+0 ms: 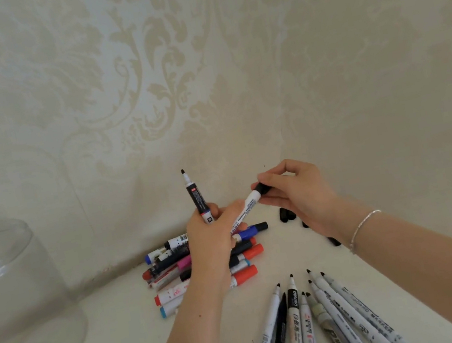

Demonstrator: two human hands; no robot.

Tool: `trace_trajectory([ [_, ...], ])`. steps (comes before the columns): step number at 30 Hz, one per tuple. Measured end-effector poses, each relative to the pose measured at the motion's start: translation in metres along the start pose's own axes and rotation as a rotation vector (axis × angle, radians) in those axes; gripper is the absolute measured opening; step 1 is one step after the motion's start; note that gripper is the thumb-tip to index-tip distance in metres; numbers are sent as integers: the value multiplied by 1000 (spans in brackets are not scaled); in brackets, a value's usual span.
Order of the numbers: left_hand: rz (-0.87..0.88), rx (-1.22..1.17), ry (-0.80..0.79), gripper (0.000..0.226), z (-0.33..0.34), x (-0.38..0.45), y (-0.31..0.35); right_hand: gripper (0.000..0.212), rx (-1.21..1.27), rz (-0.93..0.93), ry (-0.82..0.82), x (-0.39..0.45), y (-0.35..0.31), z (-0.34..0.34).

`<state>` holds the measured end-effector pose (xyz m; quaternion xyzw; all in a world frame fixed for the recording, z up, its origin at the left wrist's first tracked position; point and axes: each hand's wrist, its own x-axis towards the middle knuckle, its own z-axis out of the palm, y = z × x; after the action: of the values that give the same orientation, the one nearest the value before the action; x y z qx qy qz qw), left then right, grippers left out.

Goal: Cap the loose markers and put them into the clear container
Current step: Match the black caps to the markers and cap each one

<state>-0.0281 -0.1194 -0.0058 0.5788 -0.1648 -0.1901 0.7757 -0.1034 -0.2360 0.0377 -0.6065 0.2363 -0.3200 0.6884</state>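
My left hand (pixel 214 233) grips two markers above the white surface. One is a black-barrelled marker (pixel 197 199) standing upright with its bare tip showing. The other is a white marker (pixel 245 206) slanting up to the right. My right hand (pixel 291 190) pinches a black cap (pixel 261 188) at the upper end of that white marker. The clear container (pixel 15 302) stands at the far left. A fan of several uncapped markers (pixel 314 322) lies near the front edge. A pile of capped coloured markers (pixel 205 265) lies under my left hand.
Loose black caps (pixel 286 215) lie on the white surface by the wall, behind my right wrist, with another (pixel 333 240) beside my forearm. A patterned cream wall closes off the back and right side.
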Motion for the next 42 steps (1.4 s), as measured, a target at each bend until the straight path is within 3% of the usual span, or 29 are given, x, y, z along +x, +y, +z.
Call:
trace_trajectory([
  [7, 101, 70, 57, 37, -8, 9, 2, 15, -85, 104, -70, 2, 8, 5],
  [9, 251, 372, 162, 26, -15, 15, 3, 18, -115, 158, -117, 8, 9, 5],
  [12, 518, 864, 400, 28, -34, 26, 0, 14, -60, 169, -42, 19, 16, 9],
  [15, 546, 877, 491, 30, -43, 30, 2, 13, -57, 210, -22, 27, 30, 23],
  [21, 514, 737, 195, 17, -29, 23, -8, 18, -393, 155, -20, 41, 58, 53],
  [26, 435, 815, 93, 19, -34, 34, -19, 16, -557, 26, -57, 45, 68, 45],
  [29, 426, 889, 50, 19, -35, 34, -23, 4, -600, -42, 85, 60, 63, 14],
  [32, 423, 921, 17, 19, -33, 34, -27, 15, -849, 11, 204, 78, 56, -33],
  [36, 439, 970, -31, 20, -27, 32, -32, 27, -1302, 173, 73, 78, 53, -76],
  [42, 466, 1127, -36, 19, -21, 25, -37, 36, -1357, 162, -78, 78, 63, -72],
])
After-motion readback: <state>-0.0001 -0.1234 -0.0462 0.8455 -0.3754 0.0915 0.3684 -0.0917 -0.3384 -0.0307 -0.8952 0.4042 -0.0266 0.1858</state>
